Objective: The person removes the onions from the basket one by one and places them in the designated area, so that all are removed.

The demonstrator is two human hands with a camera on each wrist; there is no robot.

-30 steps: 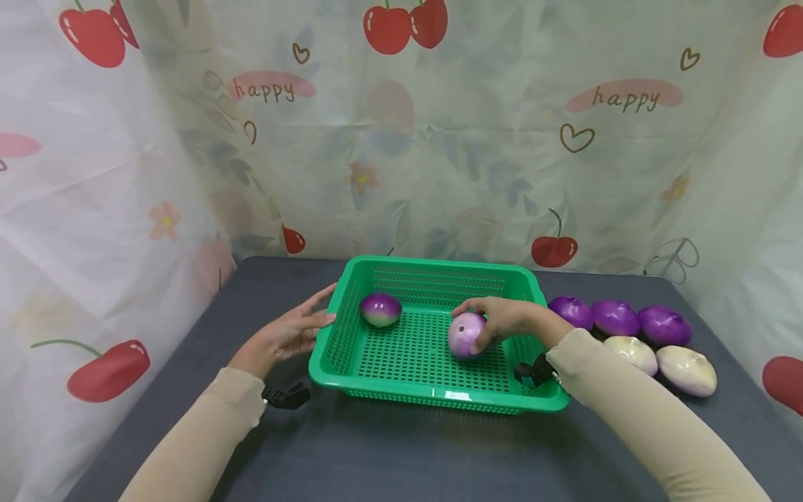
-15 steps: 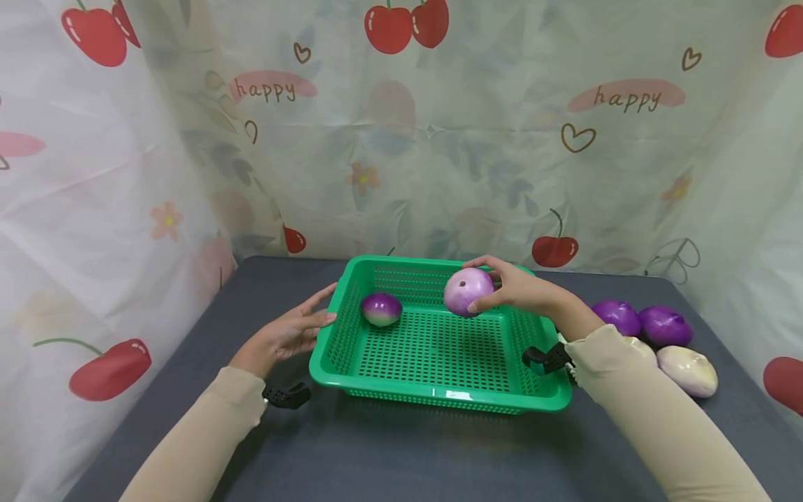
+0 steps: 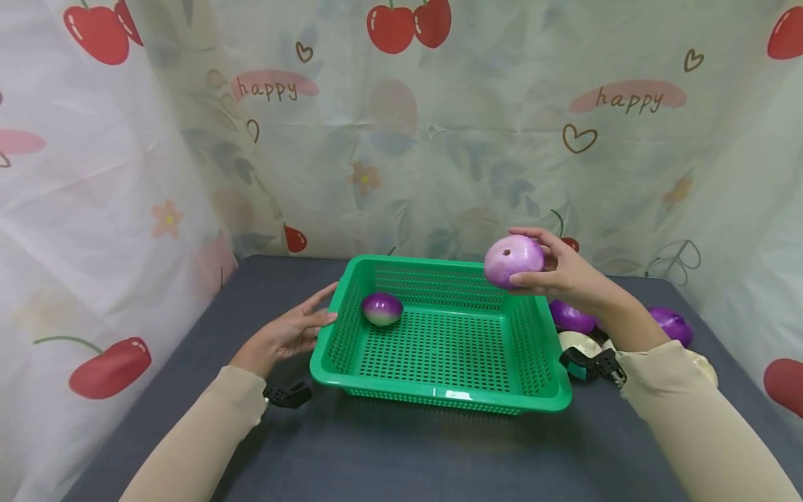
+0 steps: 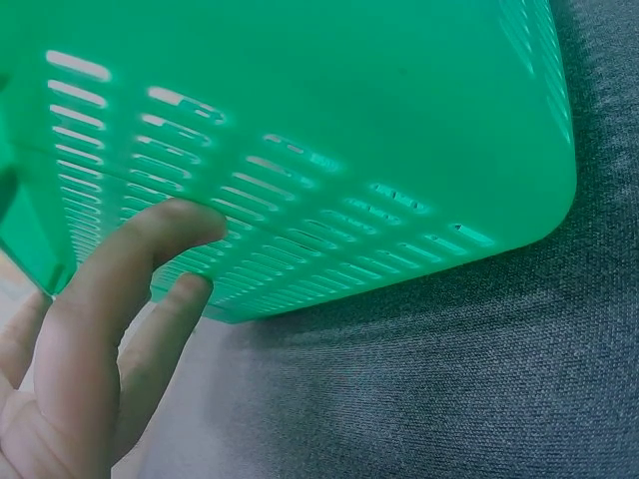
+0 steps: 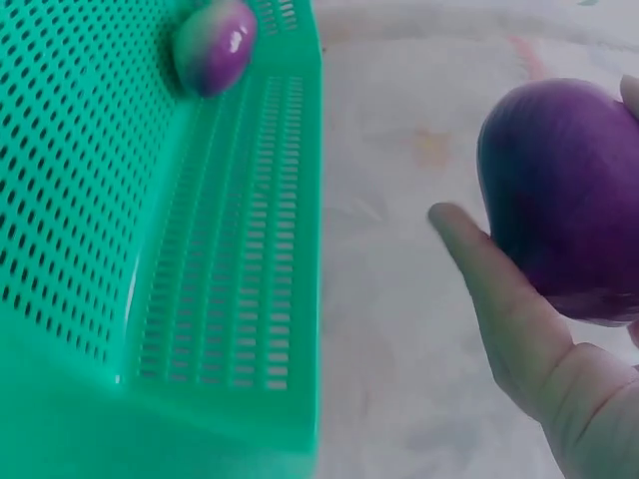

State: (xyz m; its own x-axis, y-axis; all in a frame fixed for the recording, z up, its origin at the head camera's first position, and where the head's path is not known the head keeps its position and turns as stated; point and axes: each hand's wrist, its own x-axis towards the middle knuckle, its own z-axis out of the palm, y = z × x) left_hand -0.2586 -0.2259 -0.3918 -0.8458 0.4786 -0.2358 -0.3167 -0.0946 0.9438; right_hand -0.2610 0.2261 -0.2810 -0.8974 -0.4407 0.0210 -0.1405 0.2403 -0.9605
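My right hand (image 3: 567, 273) grips a round, pale-violet, turnip-like vegetable (image 3: 511, 261) between thumb and fingers, raised above the right back part of a green plastic basket (image 3: 401, 392). A small dark hole marks its end facing me. In the right wrist view the same vegetable (image 5: 569, 200) looks deep purple, with the thumb (image 5: 499, 299) along its side. The left hand (image 3: 285, 336) rests its spread fingers against the basket's left end. Two of those fingers (image 4: 170, 225) bend near the slotted outer wall in the left wrist view. One purple-and-white vegetable (image 3: 381, 309) lies inside, at the basket's left.
Right of the basket, purple vegetables (image 3: 571, 316) and whitish ones (image 3: 578, 341) lie on the dark grey tabletop (image 3: 401, 453), partly covered by the right arm. A patterned curtain (image 3: 433, 174) hangs behind the table and along both sides. A black wrist device (image 3: 288, 396) is on each arm.
My right hand has lifted the held vegetable out of the basket's right half, moving it up and to the right. The left hand and the basket have stayed in place.
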